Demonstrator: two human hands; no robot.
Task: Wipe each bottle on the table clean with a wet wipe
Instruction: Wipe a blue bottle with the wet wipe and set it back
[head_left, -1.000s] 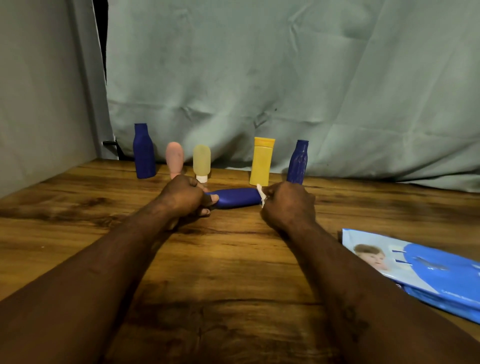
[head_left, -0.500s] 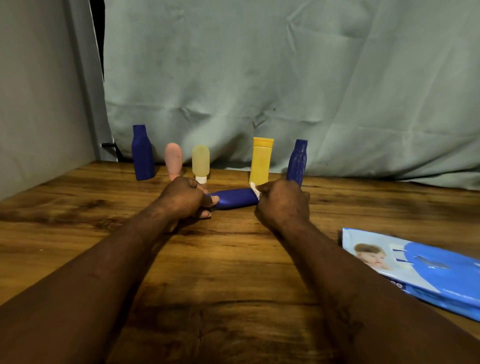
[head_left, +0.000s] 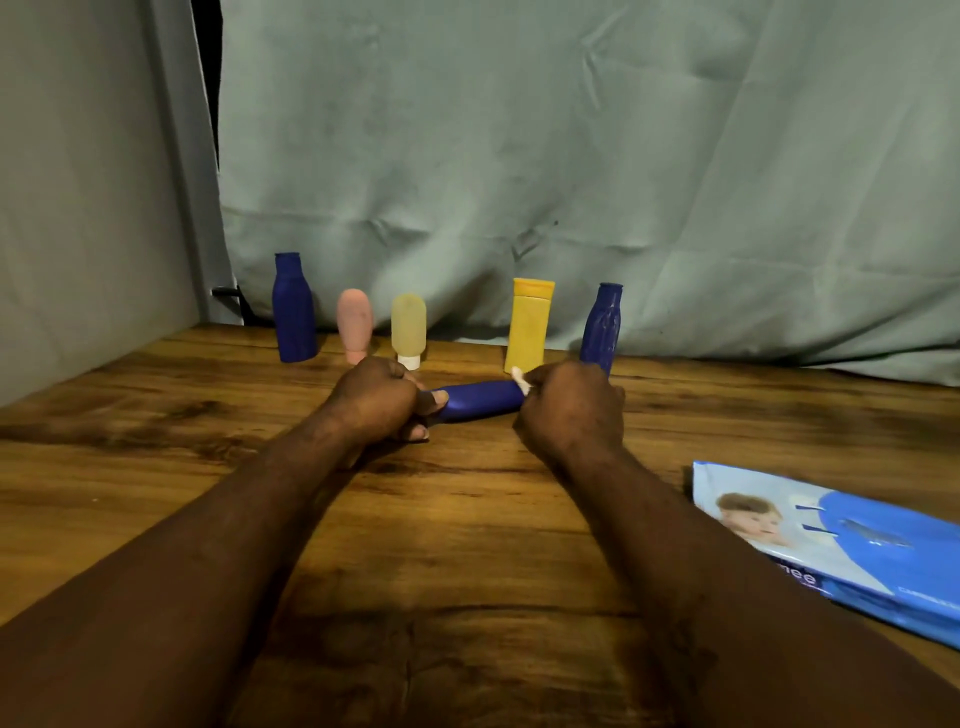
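Observation:
A dark blue bottle (head_left: 480, 399) lies sideways just above the wooden table (head_left: 467, 519). My left hand (head_left: 382, 400) grips its left end. My right hand (head_left: 571, 410) is curled round its right end with a white wet wipe (head_left: 519, 379) peeking out above the fingers. Behind them stand a blue bottle (head_left: 293, 309), a pink tube (head_left: 355, 325), a pale yellow tube (head_left: 409, 330) on a white cap, a yellow bottle (head_left: 529, 327) and a ribbed blue bottle (head_left: 602, 325).
A blue and white pack of wet wipes (head_left: 841, 540) lies flat at the table's right edge. A grey-green cloth (head_left: 571, 182) hangs behind the row of bottles and a pale panel (head_left: 78, 208) closes off the left side.
My right hand with the wipe has slid a little left along the lying bottle. My left hand keeps its grip in the same place.

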